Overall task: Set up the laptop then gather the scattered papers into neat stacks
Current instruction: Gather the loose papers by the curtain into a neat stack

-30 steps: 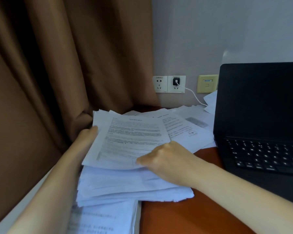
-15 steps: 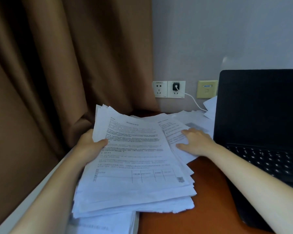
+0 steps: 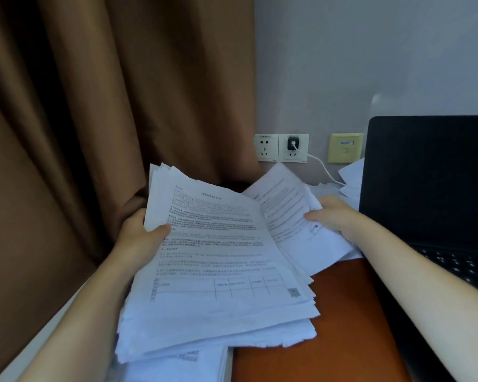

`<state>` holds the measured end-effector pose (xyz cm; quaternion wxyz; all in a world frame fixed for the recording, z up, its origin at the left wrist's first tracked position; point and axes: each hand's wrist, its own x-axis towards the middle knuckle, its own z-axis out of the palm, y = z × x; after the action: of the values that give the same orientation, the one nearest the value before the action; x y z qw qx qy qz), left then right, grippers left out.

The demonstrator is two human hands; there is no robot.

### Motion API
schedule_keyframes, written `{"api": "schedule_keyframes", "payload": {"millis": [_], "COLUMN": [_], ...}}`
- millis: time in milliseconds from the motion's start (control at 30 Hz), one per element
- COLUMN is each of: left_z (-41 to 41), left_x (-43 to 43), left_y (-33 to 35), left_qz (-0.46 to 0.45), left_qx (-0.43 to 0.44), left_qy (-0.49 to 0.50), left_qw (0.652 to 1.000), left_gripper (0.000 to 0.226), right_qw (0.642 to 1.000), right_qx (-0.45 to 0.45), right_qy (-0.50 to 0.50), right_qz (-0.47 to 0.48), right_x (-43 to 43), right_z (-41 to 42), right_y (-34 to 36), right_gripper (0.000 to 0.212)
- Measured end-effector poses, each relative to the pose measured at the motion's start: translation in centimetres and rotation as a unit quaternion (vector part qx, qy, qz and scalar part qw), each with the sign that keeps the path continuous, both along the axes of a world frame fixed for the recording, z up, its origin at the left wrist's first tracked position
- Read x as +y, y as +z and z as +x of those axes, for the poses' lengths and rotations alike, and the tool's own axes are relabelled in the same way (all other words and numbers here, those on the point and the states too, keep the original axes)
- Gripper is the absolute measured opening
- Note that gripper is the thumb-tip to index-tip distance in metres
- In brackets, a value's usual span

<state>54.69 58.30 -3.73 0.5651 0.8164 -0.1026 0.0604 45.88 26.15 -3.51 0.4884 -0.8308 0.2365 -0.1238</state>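
A thick stack of printed papers is tilted up off the desk, and my left hand grips its left edge with the thumb on the top sheet. My right hand holds a smaller bundle of sheets by its right side, lifted and overlapping the stack's far right corner. The open black laptop stands on the right, its screen dark and its keyboard partly behind my right forearm. More loose papers lie by the wall behind the laptop's left edge.
A brown curtain hangs close on the left. Wall sockets hold a plug with a white cable running toward the laptop. The orange-brown desk shows between stack and laptop. Another sheet lies under the stack near the front edge.
My right hand went from pressing flat on the loose sheets beside the laptop to gripping and lifting them. The left hand tilted the big stack higher.
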Motion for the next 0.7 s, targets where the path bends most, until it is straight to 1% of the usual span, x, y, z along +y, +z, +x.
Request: {"api": "schedule_keyframes", "payload": {"millis": [67,133,233,300,400,500,567,633,700], "left_z": [0.1,0.0,-0.2,-0.3,-0.4,-0.3,0.0,0.5,0.9], "left_x": [0.0,0.0,0.0,0.2,0.3,0.3,0.5,0.3,-0.1], "left_y": [0.0,0.0,0.0,-0.1,0.0,-0.2,-0.4,-0.5,-0.3], "left_qz": [0.002,0.007,0.015,0.02,0.041,0.054,0.059,0.055,0.037], "left_qx": [-0.001,-0.002,0.004,0.008,0.014,0.026,0.047,0.074,0.102], "left_qy": [0.004,0.008,0.013,0.009,-0.004,-0.006,-0.004,0.001,0.029], "left_qw": [1.0,1.0,1.0,1.0,0.999,0.998,0.997,0.996,0.994], "left_gripper": [0.031,0.031,0.031,0.031,0.032,0.033,0.031,0.03,0.038], "right_qw": [0.995,0.982,0.957,0.94,0.93,0.936,0.95,0.962,0.974], "right_qx": [-0.09,-0.166,-0.261,-0.292,-0.279,-0.229,-0.171,-0.117,-0.083], "right_qy": [-0.047,-0.092,-0.112,-0.109,-0.072,-0.03,0.011,0.057,0.08], "right_qz": [-0.009,-0.008,0.062,0.136,0.23,0.267,0.261,0.239,0.196], "right_x": [0.0,0.0,0.6,1.1,1.8,3.3,4.6,5.9,7.4], "right_z": [-1.3,-2.7,-4.9,-6.0,-6.6,-6.2,-6.0,-5.8,-5.4], "right_y": [0.7,1.8,4.2,5.5,6.5,5.5,4.3,2.6,0.7], "right_gripper": [0.014,0.014,0.015,0.016,0.016,0.019,0.016,0.018,0.022]}}
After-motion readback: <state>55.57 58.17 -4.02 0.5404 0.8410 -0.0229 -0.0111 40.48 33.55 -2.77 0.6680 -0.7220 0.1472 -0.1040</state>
